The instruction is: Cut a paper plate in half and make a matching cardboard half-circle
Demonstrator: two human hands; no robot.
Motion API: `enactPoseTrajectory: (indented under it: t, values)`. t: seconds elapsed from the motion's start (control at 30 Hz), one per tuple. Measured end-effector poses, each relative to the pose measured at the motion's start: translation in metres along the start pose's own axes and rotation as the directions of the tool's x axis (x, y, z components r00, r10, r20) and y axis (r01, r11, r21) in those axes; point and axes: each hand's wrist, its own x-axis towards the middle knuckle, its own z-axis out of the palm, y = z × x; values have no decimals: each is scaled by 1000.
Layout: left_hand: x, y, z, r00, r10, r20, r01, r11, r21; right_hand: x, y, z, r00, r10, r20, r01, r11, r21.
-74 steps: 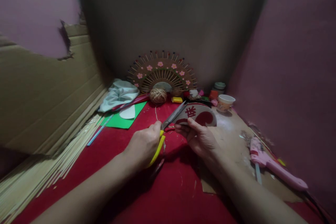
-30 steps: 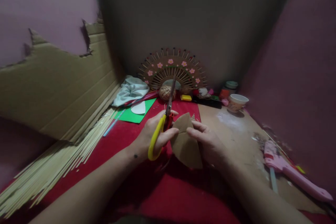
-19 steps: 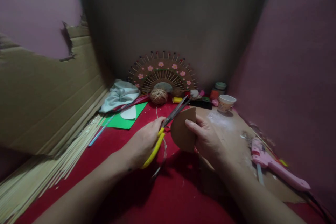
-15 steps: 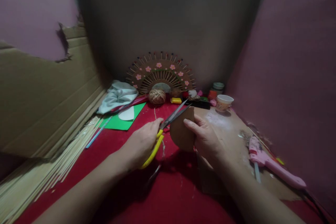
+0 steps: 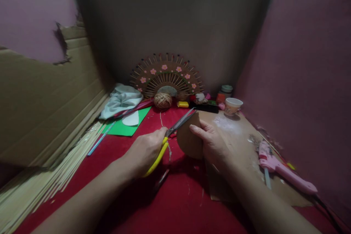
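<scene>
My left hand point(image 5: 149, 150) is closed around the yellow handles of a pair of scissors point(image 5: 178, 122). The blades point away and to the right, only slightly apart, along the upper left edge of a brown cardboard piece point(image 5: 189, 139) with a rounded outline. My right hand point(image 5: 212, 140) pinches that piece from its right side, thumb on the near face and fingers behind it. Both hands are above the red tabletop point(image 5: 181, 197). Part of the cardboard is hidden behind my right thumb and fingers.
A pink glue gun point(image 5: 285, 172) lies at right on a cardboard sheet point(image 5: 244, 153), with a paper cup point(image 5: 233, 106) farther back. Thin sticks point(image 5: 63, 168) and green paper point(image 5: 122, 128) lie left. A twine ball point(image 5: 162, 101) sits before a flowered fan point(image 5: 164, 69).
The scissor blades have drawn closer together at the cardboard's edge. Both hands keep their hold, and the whole view has shifted slightly.
</scene>
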Motion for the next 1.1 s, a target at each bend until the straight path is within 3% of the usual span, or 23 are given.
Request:
enactPoseTrajectory:
  t: [0.63,0.9,1.1]
  values:
    - [-3,-7,-7,992,-64,105,40,975,219,2,-1,-4,999,38,12,-38,999,-30]
    - [-2,-12,-10,998,5,-69,-8,998,-54,3,-1,-5,1000,9,27,-8,999,-51]
    - [-1,-8,-3,1000,-1,1,1,998,-60,1,-3,-2,998,38,47,-35,998,-58]
